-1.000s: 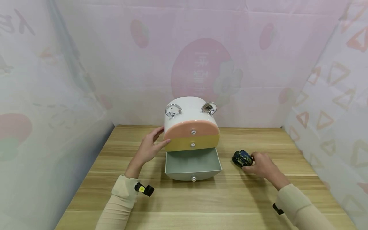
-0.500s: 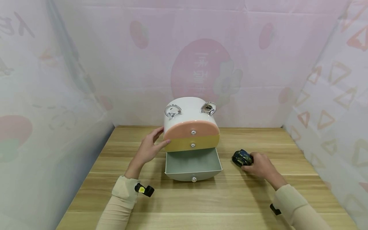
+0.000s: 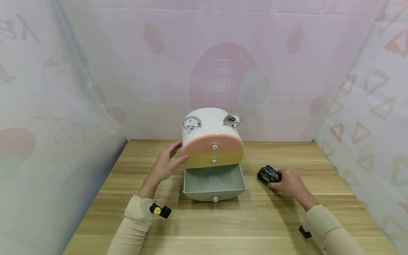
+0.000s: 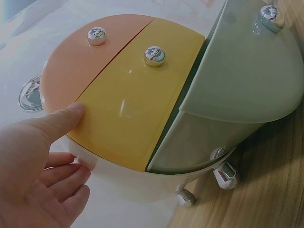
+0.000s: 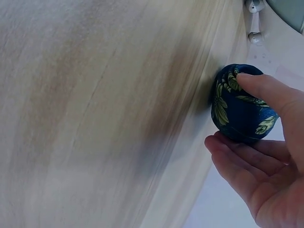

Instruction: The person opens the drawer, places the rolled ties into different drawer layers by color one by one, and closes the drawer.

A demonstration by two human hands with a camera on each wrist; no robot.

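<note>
Three drawers in one cabinet (image 3: 207, 124), steadied by flat left hand (image 3: 164, 165); right hand (image 3: 288, 182) grips one blue tin (image 3: 267, 174).

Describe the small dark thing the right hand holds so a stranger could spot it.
On the wooden table stands a white drawer box. Right of its open bottom drawer, the right hand grips a small round container, the only dark-blue, leaf-patterned thing there.

Soft even light, faint shadows, right wrist view motion-blurred
</note>
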